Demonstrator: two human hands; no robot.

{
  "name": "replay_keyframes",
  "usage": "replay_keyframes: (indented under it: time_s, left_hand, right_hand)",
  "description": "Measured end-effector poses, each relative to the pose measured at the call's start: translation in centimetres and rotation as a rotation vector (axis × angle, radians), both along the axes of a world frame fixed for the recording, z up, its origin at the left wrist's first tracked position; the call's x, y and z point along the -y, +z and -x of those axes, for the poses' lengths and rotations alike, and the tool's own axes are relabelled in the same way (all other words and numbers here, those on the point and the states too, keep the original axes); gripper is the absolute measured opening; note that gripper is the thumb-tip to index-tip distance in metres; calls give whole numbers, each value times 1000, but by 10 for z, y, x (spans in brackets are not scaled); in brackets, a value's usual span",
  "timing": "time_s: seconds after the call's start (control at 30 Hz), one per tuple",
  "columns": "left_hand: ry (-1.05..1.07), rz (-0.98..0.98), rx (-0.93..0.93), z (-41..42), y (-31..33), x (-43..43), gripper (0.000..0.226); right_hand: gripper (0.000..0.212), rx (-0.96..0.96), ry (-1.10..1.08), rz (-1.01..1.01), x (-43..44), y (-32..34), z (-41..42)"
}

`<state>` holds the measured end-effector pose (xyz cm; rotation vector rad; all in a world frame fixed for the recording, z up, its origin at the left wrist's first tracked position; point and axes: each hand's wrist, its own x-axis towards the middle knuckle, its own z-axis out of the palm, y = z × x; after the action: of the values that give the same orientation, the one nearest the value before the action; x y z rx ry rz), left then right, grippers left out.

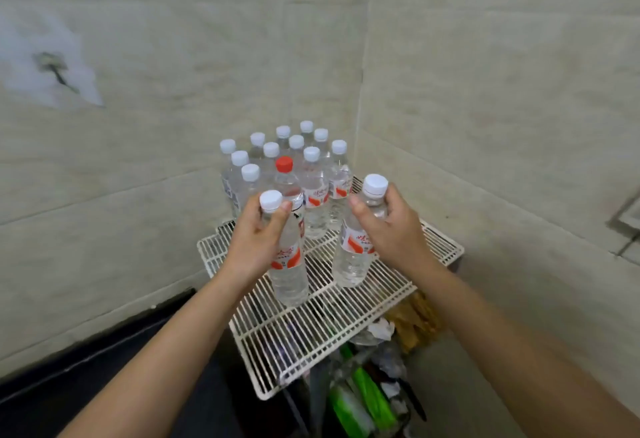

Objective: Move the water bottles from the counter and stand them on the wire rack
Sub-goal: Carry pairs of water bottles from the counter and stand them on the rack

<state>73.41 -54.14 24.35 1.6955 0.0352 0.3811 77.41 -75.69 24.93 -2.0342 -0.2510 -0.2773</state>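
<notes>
Each hand was clamped on its own bottle: the left hand [256, 240] wrapped the neck and shoulder of the left bottle [289, 274], and the right hand [394, 229] gripped the right bottle [353, 257] just under its white cap. Both bottles stood upright at the open front part of the wire rack [322, 333], a little apart from each other, with a cluster of standing bottles [294, 167] packed behind them toward the wall corner (one carried a red cap [284, 164]). Whether their bases were resting on the wires or held just above was hard to tell. Full of water, they would likely feel fairly heavy, with thin walls that give under a squeeze and smooth labels; the stiffer shoulder near the cap looked the surest hold, and narrow bases on spaced wires might wobble. The counter was out of view, and the clutter beneath the rack was too blurred to name.
</notes>
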Motion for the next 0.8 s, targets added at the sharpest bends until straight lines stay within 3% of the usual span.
replay_keyframes:
  time_s: [0.13, 0.37, 0.57, 0.7, 0.8]
  left_hand:
    - [135, -3, -6, -26, 1, 20, 44]
    - [377, -47, 0, -47, -3, 40, 20]
    - [443, -76, -70, -39, -3, 31, 27]
    - [363, -252, -166, -30, 11, 19, 17]
    - [320, -519, -222, -25, 25, 9, 18]
  right_hand:
    - [63, -51, 206, 26, -1, -11, -59]
    - [61, -103, 515, 81, -24, -23, -106]
    - [71, -109, 637, 136, -39, -25, -111]
    - [61, -14, 654, 182, -30, -4, -121]
    - [50, 12, 648, 145, -19, 16, -132]
